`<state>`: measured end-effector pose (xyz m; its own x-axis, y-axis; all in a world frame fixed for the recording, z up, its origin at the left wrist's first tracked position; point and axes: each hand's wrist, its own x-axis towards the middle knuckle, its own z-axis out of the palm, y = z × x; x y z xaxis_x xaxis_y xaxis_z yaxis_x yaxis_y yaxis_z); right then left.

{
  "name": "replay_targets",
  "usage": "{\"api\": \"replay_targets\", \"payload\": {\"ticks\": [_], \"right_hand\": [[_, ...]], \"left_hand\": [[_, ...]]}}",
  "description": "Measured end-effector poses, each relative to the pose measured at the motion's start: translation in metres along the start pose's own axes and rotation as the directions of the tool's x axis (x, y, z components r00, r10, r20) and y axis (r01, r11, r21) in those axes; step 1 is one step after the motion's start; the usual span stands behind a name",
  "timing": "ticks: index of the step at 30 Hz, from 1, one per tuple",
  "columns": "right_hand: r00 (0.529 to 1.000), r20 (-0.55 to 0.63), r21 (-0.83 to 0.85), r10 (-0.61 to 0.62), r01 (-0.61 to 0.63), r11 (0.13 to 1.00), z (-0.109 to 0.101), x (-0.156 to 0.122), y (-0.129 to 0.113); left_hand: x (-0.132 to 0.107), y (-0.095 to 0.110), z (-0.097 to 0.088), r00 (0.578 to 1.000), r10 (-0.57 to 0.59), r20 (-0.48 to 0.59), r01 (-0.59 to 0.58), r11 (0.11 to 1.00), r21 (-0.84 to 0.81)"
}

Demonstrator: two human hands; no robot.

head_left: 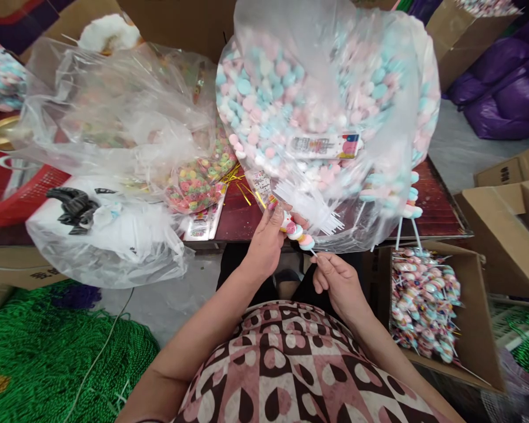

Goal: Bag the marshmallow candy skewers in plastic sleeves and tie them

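Our right grip (339, 282) pinches thin white stick (314, 253) | left grip (264, 241), just above, clasps pastel round marshmallows (300, 235) | threading, we judge; next calls for steady push.

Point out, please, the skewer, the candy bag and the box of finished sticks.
skewer (300, 235): head view, on a threaded candy near its middle.
candy bag (291, 88): head view, on its clear front over the pink and blue candies.
box (478, 329): head view, on its bare right inner wall.

On counter (441, 211): large clear bag of pink and blue sweets (291, 94), packets of coloured ring sweets (198, 182) beside it. At right, cardboard box (478, 305) holding wrapped lollipops (423, 299). Lower left, green netting (26, 346); upper right, purple bags (502, 88).
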<state>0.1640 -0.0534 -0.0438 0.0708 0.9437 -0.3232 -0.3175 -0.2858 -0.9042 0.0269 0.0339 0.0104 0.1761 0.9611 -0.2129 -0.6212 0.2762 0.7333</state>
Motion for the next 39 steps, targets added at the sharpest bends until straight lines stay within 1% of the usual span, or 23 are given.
{"api": "replay_targets", "payload": {"ticks": [2, 5, 9, 11, 16, 21, 24, 27, 32, 34, 39], "right_hand": [[1.000, -0.005, 0.042, -0.006, 0.007, 0.999, -0.001, 0.002, -0.001], [1.000, 0.031, 0.030, -0.005, 0.004, 1.000, -0.002, 0.001, -0.003], [0.999, 0.043, -0.030, -0.017, 0.019, 0.999, -0.005, -0.004, -0.003], [0.999, 0.036, -0.046, -0.020, 0.022, 0.999, -0.006, -0.006, -0.002], [1.000, 0.026, -0.047, 0.017, -0.016, 0.999, -0.003, -0.007, -0.002], [0.999, -0.024, -0.058, 0.023, -0.025, 0.998, 0.001, -0.005, -0.003], [0.998, -0.048, -0.033, 0.044, -0.046, 0.998, 0.001, -0.004, -0.003], [0.997, -0.010, -0.018, 0.075, -0.075, 0.997, 0.001, -0.006, -0.004], [0.989, 0.089, -0.063, 0.117, -0.112, 0.992, 0.004, -0.009, -0.006], [0.990, 0.091, -0.083, 0.111, -0.104, 0.991, 0.005, -0.009, -0.006], [0.999, 0.027, -0.057, 0.027, -0.025, 0.998, 0.003, -0.005, -0.006]], "left_hand": [[0.001, 0.003, -0.003, 1.000, 0.011, 0.015, -0.011, 1.000, -0.014], [0.007, 0.012, -0.011, 0.998, 0.058, -0.002, -0.058, 0.998, -0.036], [0.016, 0.023, -0.019, 0.989, 0.111, -0.092, -0.121, 0.987, -0.108], [0.017, 0.025, -0.019, 0.988, 0.098, -0.124, -0.115, 0.983, -0.143], [0.013, 0.016, -0.011, 0.991, 0.022, -0.130, -0.048, 0.979, -0.197], [0.009, 0.010, -0.009, 0.992, 0.043, -0.120, -0.066, 0.978, -0.195], [0.008, 0.008, -0.010, 0.991, 0.071, -0.114, -0.091, 0.980, -0.175], [0.008, 0.006, -0.009, 0.989, 0.080, -0.128, -0.099, 0.984, -0.150], [0.005, 0.005, -0.006, 0.987, 0.047, -0.151, -0.064, 0.992, -0.112], [0.003, 0.006, -0.006, 0.990, 0.048, -0.136, -0.062, 0.993, -0.100], [-0.002, 0.007, -0.006, 1.000, 0.002, 0.004, -0.002, 0.995, -0.104]]}}
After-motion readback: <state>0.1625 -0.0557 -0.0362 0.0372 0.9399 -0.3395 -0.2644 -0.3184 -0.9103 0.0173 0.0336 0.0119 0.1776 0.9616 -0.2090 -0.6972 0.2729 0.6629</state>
